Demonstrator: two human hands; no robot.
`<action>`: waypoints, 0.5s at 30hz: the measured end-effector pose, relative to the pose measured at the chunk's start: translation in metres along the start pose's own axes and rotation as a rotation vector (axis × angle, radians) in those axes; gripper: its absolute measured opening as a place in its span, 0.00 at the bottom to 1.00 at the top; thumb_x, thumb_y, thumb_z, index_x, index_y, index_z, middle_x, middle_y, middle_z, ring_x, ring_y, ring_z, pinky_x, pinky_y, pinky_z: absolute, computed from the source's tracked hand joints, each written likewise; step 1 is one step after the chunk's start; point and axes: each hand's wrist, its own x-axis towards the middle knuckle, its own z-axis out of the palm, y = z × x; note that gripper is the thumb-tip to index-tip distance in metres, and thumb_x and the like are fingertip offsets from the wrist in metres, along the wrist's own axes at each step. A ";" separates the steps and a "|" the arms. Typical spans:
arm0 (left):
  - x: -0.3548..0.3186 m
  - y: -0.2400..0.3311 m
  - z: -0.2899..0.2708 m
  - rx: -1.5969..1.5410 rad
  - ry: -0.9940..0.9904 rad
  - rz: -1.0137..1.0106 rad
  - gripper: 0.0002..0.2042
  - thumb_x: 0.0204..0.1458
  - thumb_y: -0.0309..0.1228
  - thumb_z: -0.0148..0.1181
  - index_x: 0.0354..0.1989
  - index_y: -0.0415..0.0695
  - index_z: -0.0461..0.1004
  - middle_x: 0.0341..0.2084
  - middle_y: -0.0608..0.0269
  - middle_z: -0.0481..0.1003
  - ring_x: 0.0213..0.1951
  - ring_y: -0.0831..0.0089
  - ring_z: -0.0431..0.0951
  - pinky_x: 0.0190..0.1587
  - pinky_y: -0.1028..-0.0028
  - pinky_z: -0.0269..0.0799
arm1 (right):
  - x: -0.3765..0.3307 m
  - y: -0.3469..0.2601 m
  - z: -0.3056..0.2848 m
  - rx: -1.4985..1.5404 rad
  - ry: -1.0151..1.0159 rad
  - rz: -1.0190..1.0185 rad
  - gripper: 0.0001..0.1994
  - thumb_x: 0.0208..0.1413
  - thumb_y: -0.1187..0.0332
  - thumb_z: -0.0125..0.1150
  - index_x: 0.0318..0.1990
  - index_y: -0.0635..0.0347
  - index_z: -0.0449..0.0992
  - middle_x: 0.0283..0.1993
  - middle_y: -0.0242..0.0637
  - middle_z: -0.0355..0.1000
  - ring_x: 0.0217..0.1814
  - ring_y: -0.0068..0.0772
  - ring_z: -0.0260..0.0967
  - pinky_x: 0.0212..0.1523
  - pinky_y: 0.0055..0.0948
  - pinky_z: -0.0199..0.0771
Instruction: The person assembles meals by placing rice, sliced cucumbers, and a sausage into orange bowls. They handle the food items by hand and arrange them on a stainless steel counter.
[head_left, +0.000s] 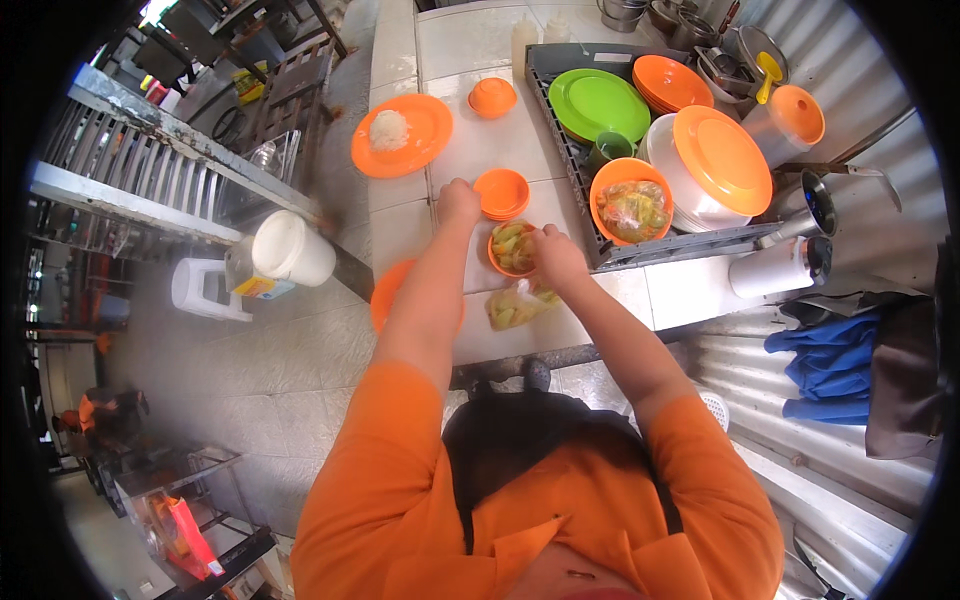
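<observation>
My left hand [460, 202] is curled beside a stack of orange bowls [502, 190], and its fingertips are hidden. My right hand [559, 257] is closed at the right rim of an orange bowl [494, 262], its fingers partly hidden. Pale green-yellow vegetable pieces [514, 247] fill that bowl. Just nearer to me, a clear plastic bag [512, 306] of similar pieces lies on the white tiled counter. An orange plate [388, 293] is partly covered by my left forearm. Farther off are an orange plate [432, 140] with a mound of white rice [389, 130] and an orange bowl [492, 97].
At right, a dark crate [625, 253] holds green plates [600, 103], orange plates, a green cup and an orange bowl [631, 200] with bagged food. Pots and utensils stand behind it along a corrugated wall. A white bucket [292, 248] and stool are left of the counter.
</observation>
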 end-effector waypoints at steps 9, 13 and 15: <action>0.021 0.018 0.004 0.128 -0.158 -0.045 0.14 0.51 0.32 0.58 0.45 0.41 0.74 0.44 0.49 0.78 0.47 0.55 0.78 0.48 0.61 0.75 | 0.001 0.010 0.000 0.397 0.247 -0.068 0.15 0.51 0.77 0.53 0.46 0.55 0.75 0.42 0.46 0.72 0.43 0.52 0.72 0.46 0.41 0.74; 0.017 0.019 0.003 0.124 -0.141 -0.013 0.15 0.51 0.31 0.59 0.46 0.40 0.73 0.43 0.49 0.78 0.47 0.55 0.78 0.47 0.62 0.75 | 0.010 0.012 -0.007 0.720 0.060 0.222 0.12 0.55 0.76 0.48 0.44 0.60 0.76 0.39 0.40 0.74 0.41 0.37 0.74 0.46 0.34 0.75; 0.014 0.020 0.001 0.107 -0.152 -0.026 0.15 0.51 0.31 0.59 0.46 0.40 0.72 0.43 0.49 0.78 0.46 0.55 0.78 0.47 0.62 0.75 | 0.015 0.017 -0.002 1.064 0.035 0.339 0.12 0.56 0.75 0.47 0.44 0.61 0.75 0.40 0.38 0.73 0.43 0.34 0.73 0.46 0.33 0.75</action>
